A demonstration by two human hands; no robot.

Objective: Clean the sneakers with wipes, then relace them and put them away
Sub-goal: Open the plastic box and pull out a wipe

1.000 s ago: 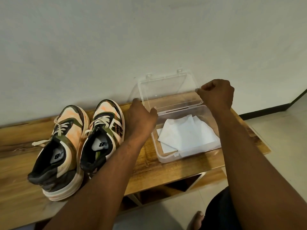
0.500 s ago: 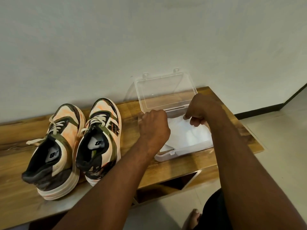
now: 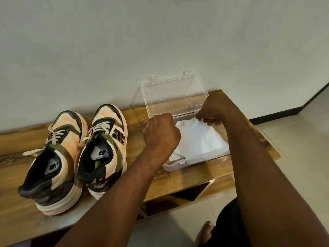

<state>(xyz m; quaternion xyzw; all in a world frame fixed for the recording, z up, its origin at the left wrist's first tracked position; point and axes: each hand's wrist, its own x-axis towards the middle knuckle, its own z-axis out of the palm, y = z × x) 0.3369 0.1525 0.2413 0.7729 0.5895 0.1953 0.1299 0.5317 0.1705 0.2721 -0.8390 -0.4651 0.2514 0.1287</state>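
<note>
Two sneakers with cream laces and soft, orange-smudged sides sit together on our grainy wooden bench. Beside them sits a clear, hard plastic box, its lid up against the wall. Soft white wipes lie inside. Our left hand is curled over the box's left edge; we cannot tell what it holds. Our right hand pinches a wipe's far corner.

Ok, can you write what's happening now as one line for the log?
step: taking wipe | right hand: pinches white wipes | left hand: curled at clear plastic box, grip hidden | orange-and-green sneakers: laced, untouched on wooden bench
</note>
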